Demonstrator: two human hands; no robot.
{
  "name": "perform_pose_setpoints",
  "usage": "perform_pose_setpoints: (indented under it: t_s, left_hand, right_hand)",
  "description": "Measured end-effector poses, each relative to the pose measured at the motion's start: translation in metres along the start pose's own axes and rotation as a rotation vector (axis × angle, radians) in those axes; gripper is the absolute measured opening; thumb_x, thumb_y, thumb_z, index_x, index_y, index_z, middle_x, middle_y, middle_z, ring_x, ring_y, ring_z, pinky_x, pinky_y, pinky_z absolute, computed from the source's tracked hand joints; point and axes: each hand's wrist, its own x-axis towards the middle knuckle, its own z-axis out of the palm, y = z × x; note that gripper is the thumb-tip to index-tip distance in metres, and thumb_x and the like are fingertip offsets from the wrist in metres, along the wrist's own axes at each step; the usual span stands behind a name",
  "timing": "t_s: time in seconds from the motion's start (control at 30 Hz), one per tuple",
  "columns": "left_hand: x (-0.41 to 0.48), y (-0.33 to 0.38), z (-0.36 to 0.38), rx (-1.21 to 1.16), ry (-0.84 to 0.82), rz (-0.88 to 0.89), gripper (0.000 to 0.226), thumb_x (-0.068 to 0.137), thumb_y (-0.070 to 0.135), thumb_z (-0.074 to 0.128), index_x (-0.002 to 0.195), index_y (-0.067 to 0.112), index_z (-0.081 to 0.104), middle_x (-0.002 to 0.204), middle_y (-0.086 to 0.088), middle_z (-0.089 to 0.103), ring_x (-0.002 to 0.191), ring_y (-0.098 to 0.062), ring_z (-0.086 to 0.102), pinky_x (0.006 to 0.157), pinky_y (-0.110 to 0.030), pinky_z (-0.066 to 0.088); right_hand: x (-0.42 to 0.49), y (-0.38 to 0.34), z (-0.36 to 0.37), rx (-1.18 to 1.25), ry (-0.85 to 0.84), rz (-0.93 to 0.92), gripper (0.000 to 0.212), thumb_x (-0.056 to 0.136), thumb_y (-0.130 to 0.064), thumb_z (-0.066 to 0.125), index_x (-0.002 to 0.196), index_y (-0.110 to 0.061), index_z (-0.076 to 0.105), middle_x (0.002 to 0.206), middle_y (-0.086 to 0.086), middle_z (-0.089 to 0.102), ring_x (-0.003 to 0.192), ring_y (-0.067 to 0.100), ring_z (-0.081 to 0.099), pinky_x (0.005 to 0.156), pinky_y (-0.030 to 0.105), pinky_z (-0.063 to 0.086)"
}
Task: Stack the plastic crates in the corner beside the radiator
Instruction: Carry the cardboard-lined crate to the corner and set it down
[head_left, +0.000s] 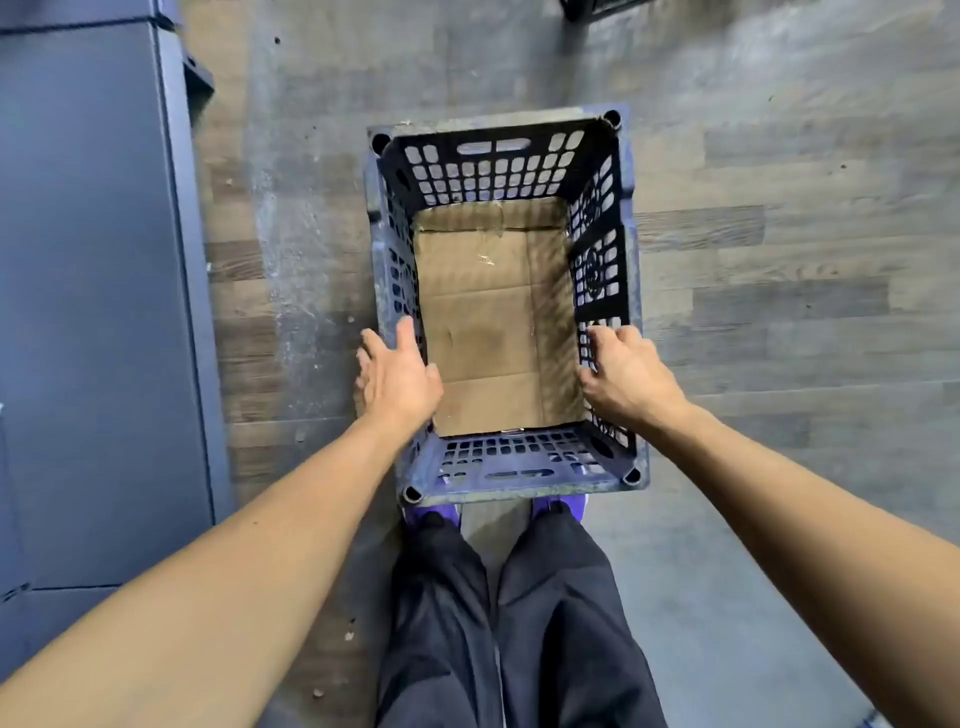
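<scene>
A blue plastic crate (498, 130) with lattice walls stands on the wooden floor right in front of my feet. A sheet of brown cardboard (493, 322) lines its bottom. My left hand (397, 376) is at the crate's left rim near the front, fingers stretched out along the wall. My right hand (621, 371) has its fingers curled over the right rim, gripping the wall.
A large dark blue panelled block (93, 291) fills the left side, with a narrow strip of floor between it and the crate. Part of a dark object (597, 6) shows at the top edge. My legs and purple shoes (431, 517) are just behind the crate.
</scene>
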Motion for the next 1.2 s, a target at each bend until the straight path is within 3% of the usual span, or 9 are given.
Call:
perform_pose_setpoints:
  t_s: [0.13,0.33,0.47,0.57,0.7,0.8,0.9,1.0,1.2]
  left_hand:
    - [0.027,-0.003,0.009,0.001,0.018,-0.068,0.06,0.093,0.028,0.053,0.144,0.02,0.021,0.145,-0.027,0.024,0.13,-0.046,0.032,0.103,-0.053,0.033]
    - [0.048,-0.005,0.022,-0.025,0.071,-0.06,0.061,0.093,0.027,0.053,0.145,0.023,0.021,0.134,-0.022,0.032,0.116,-0.042,0.044,0.095,-0.049,0.039]
    - [0.048,-0.01,0.018,-0.022,0.113,-0.068,0.054,0.092,0.025,0.055,0.14,0.018,0.03,0.131,-0.021,0.033,0.116,-0.04,0.044,0.097,-0.048,0.038]
    - [0.05,-0.009,0.013,-0.05,0.121,-0.072,0.05,0.091,0.023,0.054,0.136,0.017,0.033,0.132,-0.023,0.036,0.112,-0.041,0.047,0.094,-0.047,0.039]
    - [0.04,-0.008,0.004,-0.126,0.17,-0.058,0.07,0.089,0.018,0.057,0.144,0.028,0.016,0.126,-0.025,0.043,0.099,-0.042,0.054,0.081,-0.046,0.043]
    - [0.027,-0.008,-0.012,-0.131,0.192,-0.105,0.086,0.09,0.019,0.059,0.152,0.024,-0.001,0.136,-0.025,0.043,0.11,-0.042,0.054,0.087,-0.048,0.044]
    - [0.007,-0.005,-0.033,-0.097,0.21,-0.168,0.076,0.09,0.025,0.06,0.15,0.007,0.017,0.138,-0.022,0.042,0.119,-0.04,0.049,0.093,-0.046,0.042]
    - [-0.018,0.005,-0.065,-0.103,0.249,-0.185,0.055,0.088,0.025,0.06,0.134,0.002,0.04,0.128,-0.02,0.05,0.112,-0.04,0.053,0.09,-0.046,0.044]
    - [-0.091,0.045,-0.148,-0.126,0.315,-0.202,0.05,0.091,0.031,0.059,0.126,-0.002,0.046,0.127,-0.022,0.052,0.113,-0.039,0.053,0.09,-0.044,0.044]
  right_hand:
    - [0.02,0.006,0.006,-0.008,0.027,0.094,0.054,0.097,-0.029,0.048,0.144,-0.01,0.032,0.144,0.023,0.028,0.129,0.04,0.029,0.103,0.048,0.036]
    - [0.041,0.011,0.015,-0.036,0.201,0.13,0.048,0.092,-0.023,0.048,0.136,-0.01,0.034,0.135,0.027,0.031,0.116,0.044,0.036,0.091,0.048,0.04]
    - [0.052,0.014,0.009,0.056,0.02,0.21,0.062,0.09,-0.027,0.052,0.145,-0.013,0.027,0.134,0.03,0.032,0.118,0.047,0.043,0.098,0.048,0.04]
    - [0.053,0.018,-0.003,0.117,0.001,0.217,0.064,0.086,-0.021,0.053,0.143,-0.015,0.027,0.131,0.028,0.034,0.103,0.043,0.053,0.096,0.047,0.047]
    - [0.04,0.024,-0.018,0.212,0.023,0.18,0.07,0.077,-0.019,0.053,0.138,-0.023,0.02,0.12,0.027,0.046,0.088,0.039,0.057,0.087,0.051,0.052]
    - [0.03,0.025,-0.026,0.204,0.045,0.125,0.072,0.072,-0.018,0.054,0.135,-0.024,0.02,0.114,0.026,0.055,0.086,0.04,0.058,0.082,0.05,0.052]
    - [0.02,0.022,-0.046,0.182,0.048,0.13,0.051,0.075,-0.016,0.058,0.12,-0.012,0.033,0.106,0.021,0.057,0.084,0.037,0.058,0.076,0.045,0.051]
    - [0.001,0.012,-0.078,0.153,0.033,0.116,0.035,0.075,-0.016,0.058,0.105,-0.011,0.041,0.102,0.017,0.056,0.081,0.033,0.059,0.076,0.048,0.055]
    - [-0.06,-0.01,-0.157,0.069,0.101,0.034,0.056,0.087,-0.03,0.063,0.127,-0.002,0.037,0.114,0.026,0.053,0.096,0.04,0.058,0.083,0.049,0.052]
